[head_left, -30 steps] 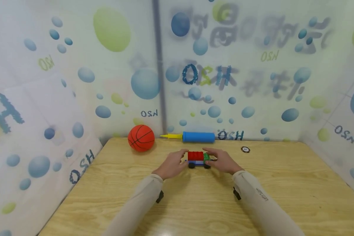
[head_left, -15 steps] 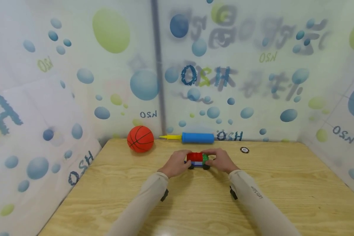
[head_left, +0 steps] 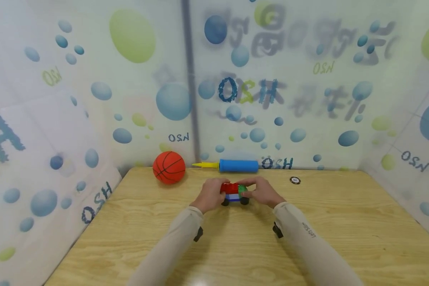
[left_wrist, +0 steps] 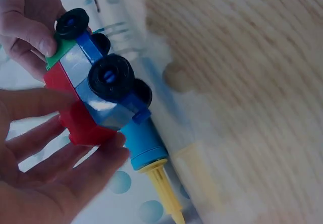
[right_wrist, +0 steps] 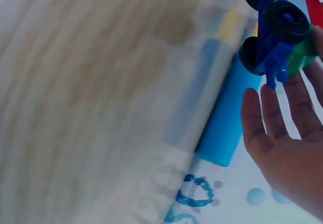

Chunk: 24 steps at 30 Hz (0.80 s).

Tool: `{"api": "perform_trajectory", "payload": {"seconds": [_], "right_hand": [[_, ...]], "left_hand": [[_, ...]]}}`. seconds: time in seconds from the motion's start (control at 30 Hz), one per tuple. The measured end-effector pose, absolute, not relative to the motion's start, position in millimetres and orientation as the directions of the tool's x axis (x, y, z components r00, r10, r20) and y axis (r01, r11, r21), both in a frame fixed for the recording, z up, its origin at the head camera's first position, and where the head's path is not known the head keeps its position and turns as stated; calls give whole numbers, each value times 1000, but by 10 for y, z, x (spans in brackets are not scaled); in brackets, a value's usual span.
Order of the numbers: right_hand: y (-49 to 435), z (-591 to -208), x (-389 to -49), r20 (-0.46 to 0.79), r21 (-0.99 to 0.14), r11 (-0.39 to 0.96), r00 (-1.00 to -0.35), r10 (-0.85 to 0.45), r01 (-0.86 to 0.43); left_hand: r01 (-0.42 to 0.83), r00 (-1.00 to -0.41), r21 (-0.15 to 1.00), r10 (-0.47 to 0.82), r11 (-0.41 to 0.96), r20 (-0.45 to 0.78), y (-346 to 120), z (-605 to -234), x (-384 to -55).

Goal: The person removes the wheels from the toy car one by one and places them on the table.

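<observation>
A toy truck of building bricks (head_left: 232,197) stands near the middle of the wooden table, side-on in the head view. It has a red rear load, a green cab, a blue and white chassis and black wheels. My left hand (head_left: 209,194) holds the red rear end between thumb and fingers. At the green cab, my right hand (head_left: 265,192) pinches the front, thumb on the near side. In the left wrist view, the chassis (left_wrist: 98,98) and wheels show beyond my fingers. The right wrist view has a front wheel (right_wrist: 286,21) above my spread lower fingers.
Behind the truck, a blue hand pump (head_left: 238,166) with a yellow nozzle lies along the table's back edge. A red basketball (head_left: 169,167) sits at back left, a round black-and-white chip (head_left: 295,180) at back right. Printed sheets (head_left: 300,111) enclose the wooden table (head_left: 236,246).
Both hands have closed in from beside the truck and taken hold of its ends. The truck has shifted slightly left with them, its front turning a little.
</observation>
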State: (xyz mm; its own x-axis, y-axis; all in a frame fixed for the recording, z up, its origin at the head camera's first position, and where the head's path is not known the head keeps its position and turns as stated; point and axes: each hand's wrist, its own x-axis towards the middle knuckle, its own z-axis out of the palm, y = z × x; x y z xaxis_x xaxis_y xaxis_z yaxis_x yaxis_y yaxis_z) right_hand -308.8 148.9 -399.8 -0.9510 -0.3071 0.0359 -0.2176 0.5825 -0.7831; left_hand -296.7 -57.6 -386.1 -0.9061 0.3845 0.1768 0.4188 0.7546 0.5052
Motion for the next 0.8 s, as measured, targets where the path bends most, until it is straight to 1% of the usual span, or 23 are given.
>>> {"api": "perform_trajectory", "payload": {"seconds": [0.13,0.37,0.57,0.8], "right_hand": [[1461,-3882,-3058,5,-807,554,-941,-339,-204],[1409,-3681,-2973,7,-825,515,-915,-402,-232],[1388,-3584,-2908,21,-817,522,-917,-399,-246],[1365,-3503,-2865,16,-838,494,-916,-402,-231]], "left_hand": [[413,-902,536,412,736,129,-613,-3790,-2951],[473,-852,589,510,656,116,-702,-3698,-2916],[456,-837,655,540,602,87,-758,-3624,-2884],[424,-822,716,567,554,49,-782,-3593,-2895]]}}
